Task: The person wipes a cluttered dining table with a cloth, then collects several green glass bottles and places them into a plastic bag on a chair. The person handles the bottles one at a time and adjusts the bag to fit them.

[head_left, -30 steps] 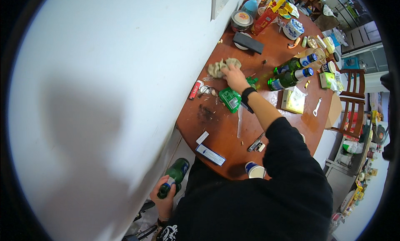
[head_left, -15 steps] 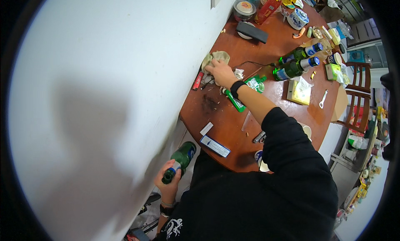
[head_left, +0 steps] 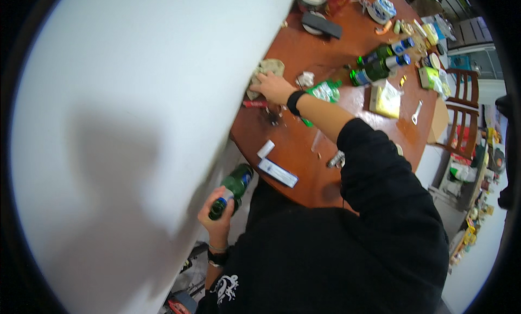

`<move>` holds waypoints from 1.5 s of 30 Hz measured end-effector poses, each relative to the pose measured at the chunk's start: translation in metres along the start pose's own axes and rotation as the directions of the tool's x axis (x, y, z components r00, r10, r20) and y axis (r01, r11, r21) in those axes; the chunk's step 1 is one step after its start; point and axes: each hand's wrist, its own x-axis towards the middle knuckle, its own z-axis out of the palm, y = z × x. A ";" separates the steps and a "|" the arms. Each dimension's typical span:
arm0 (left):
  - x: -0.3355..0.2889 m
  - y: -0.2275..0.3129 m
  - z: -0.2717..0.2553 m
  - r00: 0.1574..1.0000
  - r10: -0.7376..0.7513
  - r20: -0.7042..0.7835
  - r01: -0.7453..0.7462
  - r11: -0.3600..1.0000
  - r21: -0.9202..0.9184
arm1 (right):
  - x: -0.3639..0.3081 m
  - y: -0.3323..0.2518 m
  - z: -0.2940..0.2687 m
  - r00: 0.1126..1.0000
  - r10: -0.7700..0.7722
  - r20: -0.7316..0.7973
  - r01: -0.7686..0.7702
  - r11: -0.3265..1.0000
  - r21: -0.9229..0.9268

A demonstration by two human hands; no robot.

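Note:
My right hand (head_left: pixel 273 88) reaches across the table and presses a beige cloth (head_left: pixel 271 68) onto its wall-side edge, fingers closed over the cloth. Against the cloth's near side lies a small red object (head_left: pixel 255 104), with dark debris (head_left: pixel 273 116) beside it. Low at the left, off the table's edge, my left hand (head_left: pixel 216 208) wraps round the neck end of a green glass bottle (head_left: pixel 237 179). This bottle is tilted, its mouth pointing down toward me. A flattened green packet (head_left: pixel 325 91) and crumpled white tissue (head_left: pixel 305 79) lie near my right wrist.
The white wall (head_left: pixel 135 97) borders the table (head_left: pixel 301 167) on the left. Two green bottles (head_left: pixel 374 70) stand near a tissue pack (head_left: pixel 385 100). Close to me lie a flat blue-and-white box (head_left: pixel 278 173) and a bottle opener (head_left: pixel 417 112) farther right. Wooden chairs (head_left: pixel 461 124) stand at the right.
My right hand and the cloth have slid nearer to me and toward the wall. The small red object has been shifted and turned. My left hand still holds the bottle; the whole view has shifted slightly.

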 end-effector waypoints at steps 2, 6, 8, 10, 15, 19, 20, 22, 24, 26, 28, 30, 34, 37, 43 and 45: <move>-0.004 0.000 -0.001 1.000 -0.015 -0.002 0.015 1.000 -0.006 | -0.019 0.005 0.002 0.995 -0.076 0.063 0.075 0.997 0.007; -0.001 -0.001 0.000 0.999 0.044 0.027 -0.044 0.999 0.002 | -0.062 0.015 -0.009 0.973 -0.176 0.149 0.176 0.984 0.010; 0.001 0.000 0.000 0.996 0.076 0.048 -0.077 0.997 0.018 | -0.073 0.012 -0.024 0.954 -0.209 0.214 0.207 0.978 0.031; 0.002 0.002 -0.001 0.996 0.069 0.055 -0.070 0.997 0.017 | -0.076 0.007 -0.046 0.939 -0.194 0.283 0.160 0.977 0.139; 0.006 0.002 -0.005 0.994 0.044 0.097 -0.044 0.999 -0.006 | -0.122 -0.003 -0.133 0.993 0.050 0.105 -0.083 0.939 0.333; 0.011 0.003 -0.003 0.993 0.023 0.112 -0.019 0.999 -0.032 | -0.230 -0.026 -0.192 0.977 0.202 0.071 -0.214 0.930 0.298; 0.013 0.005 -0.002 0.992 0.024 0.121 -0.022 1.000 -0.018 | -0.265 -0.046 -0.194 0.962 0.262 0.082 -0.274 0.891 0.362; 0.016 0.009 0.000 0.991 0.031 0.133 -0.033 0.999 0.008 | -0.319 -0.092 -0.179 0.899 0.432 0.065 -0.429 0.844 0.323; 0.016 0.015 0.004 0.989 0.071 0.132 -0.071 0.997 0.001 | -0.365 -0.140 -0.147 0.771 0.631 0.082 -0.637 0.764 0.107; 0.016 0.020 0.005 0.990 0.056 0.128 -0.056 0.998 -0.001 | -0.391 -0.166 -0.108 0.666 0.745 0.022 -0.745 0.667 -0.007; 0.018 0.025 0.006 0.988 0.026 0.150 -0.032 0.999 0.034 | -0.406 -0.167 -0.077 0.583 0.812 0.027 -0.811 0.580 0.074; 0.019 0.028 0.008 0.987 0.036 0.159 -0.041 0.999 0.030 | -0.415 -0.167 -0.062 0.495 0.862 0.110 -0.854 0.461 0.241; 0.018 0.030 0.008 0.988 0.042 0.147 -0.059 0.992 0.111 | -0.447 -0.137 -0.090 0.481 0.873 -0.076 -0.799 0.472 0.372; 0.013 0.032 0.010 0.992 0.060 0.113 -0.063 0.998 0.026 | -0.492 -0.068 -0.130 0.419 0.821 -0.388 -0.823 0.524 0.221; -0.001 0.042 0.012 0.992 0.080 0.096 -0.090 0.991 0.097 | -0.559 0.074 -0.100 0.044 0.989 -0.143 -0.974 0.075 0.216; -0.006 0.043 0.013 0.998 0.021 0.063 -0.028 0.994 0.104 | -0.572 0.092 -0.073 0.009 0.999 -0.054 -0.965 0.022 0.260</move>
